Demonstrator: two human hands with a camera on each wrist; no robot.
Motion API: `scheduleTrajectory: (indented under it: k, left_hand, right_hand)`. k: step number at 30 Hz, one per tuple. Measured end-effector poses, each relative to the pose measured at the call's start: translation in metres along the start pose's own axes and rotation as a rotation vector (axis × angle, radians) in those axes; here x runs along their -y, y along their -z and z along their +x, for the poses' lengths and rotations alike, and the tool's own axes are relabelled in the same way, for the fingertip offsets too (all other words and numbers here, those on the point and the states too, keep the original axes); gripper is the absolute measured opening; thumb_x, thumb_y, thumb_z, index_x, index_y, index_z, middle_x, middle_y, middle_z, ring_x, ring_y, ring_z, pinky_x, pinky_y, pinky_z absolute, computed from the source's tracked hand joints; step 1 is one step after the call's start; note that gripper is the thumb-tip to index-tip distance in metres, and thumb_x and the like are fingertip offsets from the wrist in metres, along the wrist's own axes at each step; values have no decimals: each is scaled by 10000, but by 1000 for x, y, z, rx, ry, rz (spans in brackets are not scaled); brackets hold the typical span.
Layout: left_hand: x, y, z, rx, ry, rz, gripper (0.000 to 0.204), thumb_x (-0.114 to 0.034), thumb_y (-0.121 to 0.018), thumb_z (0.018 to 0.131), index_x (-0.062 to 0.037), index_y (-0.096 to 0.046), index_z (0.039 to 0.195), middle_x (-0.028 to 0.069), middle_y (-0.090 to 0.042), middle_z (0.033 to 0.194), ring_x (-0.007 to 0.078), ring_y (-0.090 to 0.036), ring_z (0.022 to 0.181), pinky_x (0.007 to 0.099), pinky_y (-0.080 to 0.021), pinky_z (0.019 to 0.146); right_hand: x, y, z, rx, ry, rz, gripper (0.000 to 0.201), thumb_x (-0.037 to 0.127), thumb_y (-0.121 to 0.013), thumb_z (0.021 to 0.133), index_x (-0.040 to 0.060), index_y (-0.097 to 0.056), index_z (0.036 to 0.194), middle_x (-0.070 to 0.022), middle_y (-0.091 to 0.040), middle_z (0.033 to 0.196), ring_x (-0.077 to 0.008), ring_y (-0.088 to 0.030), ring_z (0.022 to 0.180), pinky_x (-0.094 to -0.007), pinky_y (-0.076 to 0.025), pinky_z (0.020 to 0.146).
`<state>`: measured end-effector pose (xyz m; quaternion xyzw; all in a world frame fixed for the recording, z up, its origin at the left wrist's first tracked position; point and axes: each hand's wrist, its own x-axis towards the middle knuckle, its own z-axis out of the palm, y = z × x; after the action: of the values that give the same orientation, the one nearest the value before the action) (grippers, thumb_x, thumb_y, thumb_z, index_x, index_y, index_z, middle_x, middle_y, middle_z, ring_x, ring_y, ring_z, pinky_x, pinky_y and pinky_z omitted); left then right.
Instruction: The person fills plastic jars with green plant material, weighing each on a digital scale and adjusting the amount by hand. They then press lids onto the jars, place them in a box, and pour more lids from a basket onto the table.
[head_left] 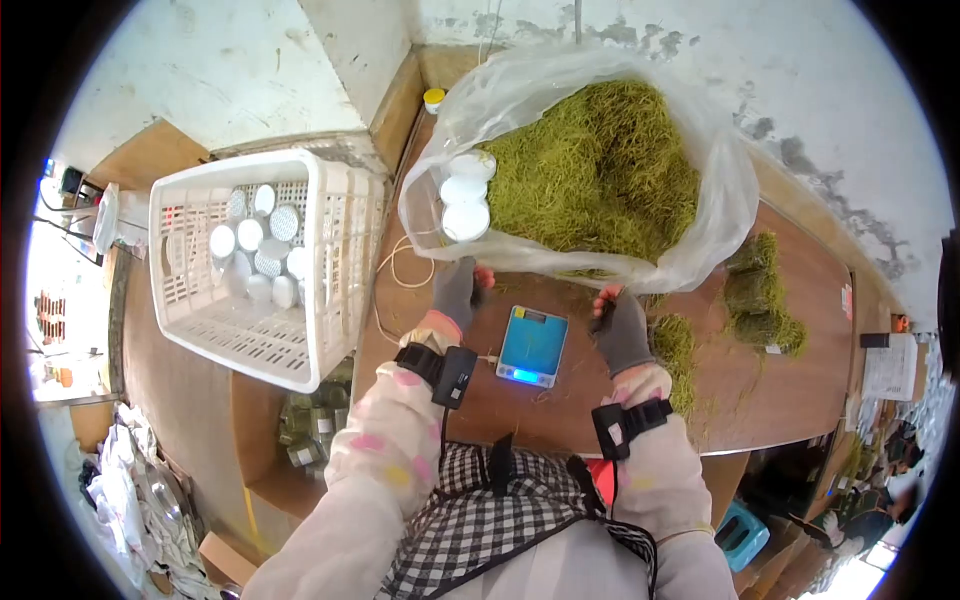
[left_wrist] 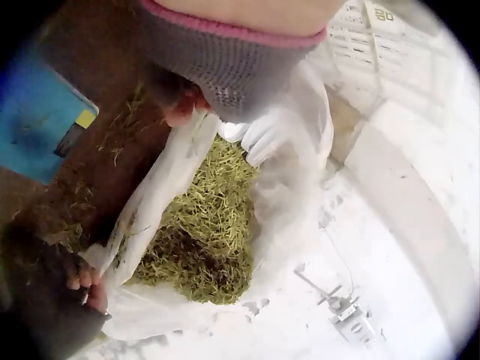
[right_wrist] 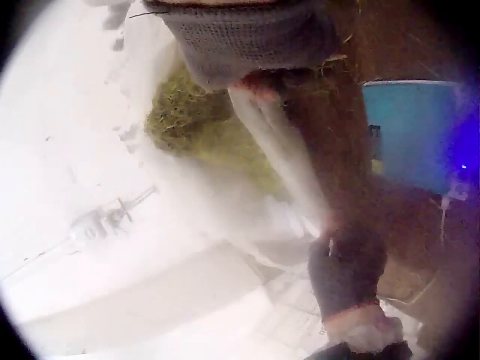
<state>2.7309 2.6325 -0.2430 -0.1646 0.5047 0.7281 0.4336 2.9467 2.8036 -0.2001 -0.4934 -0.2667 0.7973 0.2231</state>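
Observation:
A large clear plastic bag (head_left: 728, 205) stands open at the back of the brown table, filled with dried yellow-green herb (head_left: 600, 165). White round lids (head_left: 465, 220) lie inside its left side. My left hand (head_left: 458, 292), in a grey fingerless glove, pinches the near edge of the bag, as the left wrist view shows at the glove (left_wrist: 225, 82). Farther right, my gloved right hand (head_left: 624, 332) grips the same edge, fingertips (left_wrist: 94, 289) on the plastic. Between the hands and nearer my body sits a blue scale (head_left: 533, 345) with a lit display.
A white plastic crate (head_left: 315, 250) with several round-lidded containers (head_left: 250, 235) stands at the left. Bundles of herb (head_left: 755, 290) and a loose heap (head_left: 675, 355) lie on the right of the table (head_left: 740, 400). A cardboard box (head_left: 270, 480) of jars is below left. A cable (head_left: 400, 265) runs near the crate.

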Motion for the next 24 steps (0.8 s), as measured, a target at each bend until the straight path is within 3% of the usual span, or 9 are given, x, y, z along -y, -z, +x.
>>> scheduleTrajectory:
  k: [2, 4, 5, 7, 13, 17, 19, 22, 24]
  left_hand:
    - [-2, 1, -9, 13, 7, 64, 186, -225, -626, 964, -68, -593, 1056, 94, -670, 982, 178, -668, 840, 279, -563, 668]
    - [9, -1, -11, -149, -666, 866, 265, -232, -687, 917, -63, -588, 1095, 128, -645, 1100, 224, -648, 992, 372, -561, 823]
    - [12, -5, -18, -147, -661, 868, 265, -232, -687, 917, -63, -588, 1095, 128, -645, 1100, 224, -648, 992, 372, -561, 823]
    - [6, -19, -37, -242, -1312, 1448, 383, -268, -745, 855, -65, -583, 1136, 141, -624, 1123, 274, -609, 1077, 447, -510, 929]
    - [-1, -36, -20, 74, -1320, 1714, 200, -241, -695, 858, -80, -658, 970, 88, -641, 1033, 320, -608, 1021, 474, -494, 849]
    - [-1, -41, -6, 68, -1229, 1610, 105, -190, -657, 873, -86, -667, 885, 99, -655, 965, 334, -628, 959, 472, -502, 795]
    - [-5, -41, -7, 107, -1293, 1533, 109, -181, -645, 878, -75, -655, 901, 138, -666, 885, 360, -652, 868, 474, -516, 740]
    - [-4, -42, -3, 129, -1133, 1474, 119, -173, -638, 881, -59, -647, 912, 158, -680, 882, 380, -662, 830, 483, -524, 712]
    - [-9, -45, -9, 142, -1118, 1433, 120, -168, -634, 883, -54, -643, 920, 165, -684, 877, 389, -665, 821, 485, -526, 712]
  right_hand:
    - [-6, 7, 4, -39, -17, 43, 149, 211, -598, 952, 103, -585, 850, -32, -577, 716, -145, -532, 588, -263, -447, 527]
    - [-9, 16, 9, -51, -75, 9, 140, 201, -594, 952, 103, -582, 852, -33, -566, 723, -146, -540, 611, -264, -448, 529]
    - [-10, 17, 7, -56, -77, 9, 140, 201, -594, 952, 103, -582, 852, -33, -566, 723, -146, -540, 611, -264, -448, 529]
    - [-9, 12, 5, -15, -50, 35, 136, 192, -598, 949, 103, -582, 848, -33, -568, 725, -144, -538, 604, -269, -448, 515]
    - [-11, 15, 4, -33, -36, -89, 124, 190, -620, 941, 95, -595, 865, -46, -615, 763, -127, -565, 629, -240, -461, 540]
    - [-8, 6, -21, 79, 74, -435, 171, 229, -644, 940, 60, -624, 919, -57, -627, 744, -172, -616, 686, -271, -511, 617]
    - [-7, -7, -29, 68, 553, -1129, 316, 286, -701, 923, 6, -630, 1051, -91, -676, 944, -207, -654, 823, -334, -536, 716]
    - [-1, -33, -27, -129, 580, -1228, 502, 344, -767, 860, -8, -599, 1175, -229, -598, 1198, -356, -621, 1066, -436, -506, 938]
    - [-10, -40, -8, -135, 554, -1261, 583, 361, -793, 830, -18, -574, 1215, -259, -522, 1288, -379, -573, 1145, -444, -484, 977]
